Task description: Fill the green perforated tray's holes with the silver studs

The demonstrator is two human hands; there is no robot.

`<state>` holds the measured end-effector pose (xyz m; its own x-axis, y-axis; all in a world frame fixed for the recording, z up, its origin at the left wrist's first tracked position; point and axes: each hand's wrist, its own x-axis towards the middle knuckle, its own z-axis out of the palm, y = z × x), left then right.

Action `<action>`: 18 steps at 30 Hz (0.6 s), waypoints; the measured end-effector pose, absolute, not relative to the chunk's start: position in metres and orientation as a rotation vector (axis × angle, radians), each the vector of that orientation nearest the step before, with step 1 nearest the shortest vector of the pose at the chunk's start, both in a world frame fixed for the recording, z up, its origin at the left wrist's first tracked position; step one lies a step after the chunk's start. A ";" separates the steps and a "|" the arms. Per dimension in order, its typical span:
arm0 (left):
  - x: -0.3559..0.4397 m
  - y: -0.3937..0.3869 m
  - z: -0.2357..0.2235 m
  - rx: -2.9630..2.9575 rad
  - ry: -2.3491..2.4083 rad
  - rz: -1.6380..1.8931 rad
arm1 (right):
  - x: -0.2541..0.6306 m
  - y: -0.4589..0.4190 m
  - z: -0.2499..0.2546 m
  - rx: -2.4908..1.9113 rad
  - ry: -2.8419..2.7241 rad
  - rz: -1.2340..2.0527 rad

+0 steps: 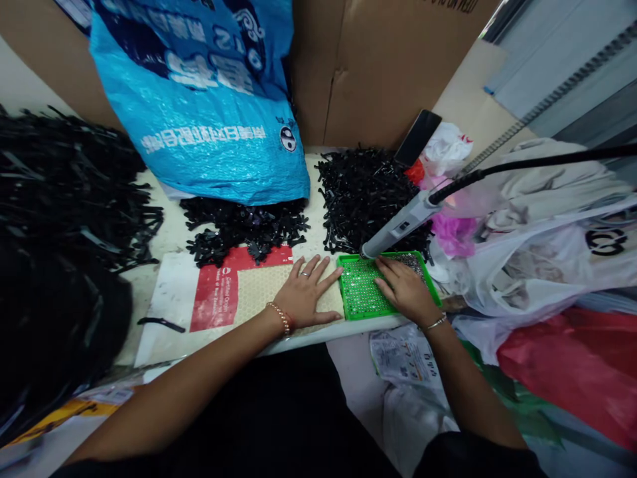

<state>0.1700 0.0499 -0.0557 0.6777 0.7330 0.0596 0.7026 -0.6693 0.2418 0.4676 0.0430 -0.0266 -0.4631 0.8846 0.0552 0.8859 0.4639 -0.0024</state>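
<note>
A green perforated tray (362,297) studded with small silver screws lies at the table's front edge. My right hand (404,290) rests on the tray, fingers curled over the screws; whether it holds one is hidden. My left hand (307,293) lies flat beside the tray's left side, fingers spread on a red and white printed bag (215,299). A grey electric screwdriver (401,226) on a black cable hangs with its tip at the tray's far edge.
Heaps of black plastic parts lie behind the tray (365,192), under the blue woven sack (239,229) and at far left (64,179). The blue sack (209,113) leans on cardboard boxes. White, pink and red plastic bags (537,265) crowd the right side.
</note>
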 end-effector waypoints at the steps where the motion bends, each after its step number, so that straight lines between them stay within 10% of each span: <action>1: 0.170 0.050 -0.056 2.694 1.164 0.229 | 0.464 0.043 -0.027 -1.610 -2.644 -0.053; 18: 0.169 0.050 -0.058 2.702 1.151 0.255 | 0.375 0.052 -0.029 -1.716 -2.772 -0.199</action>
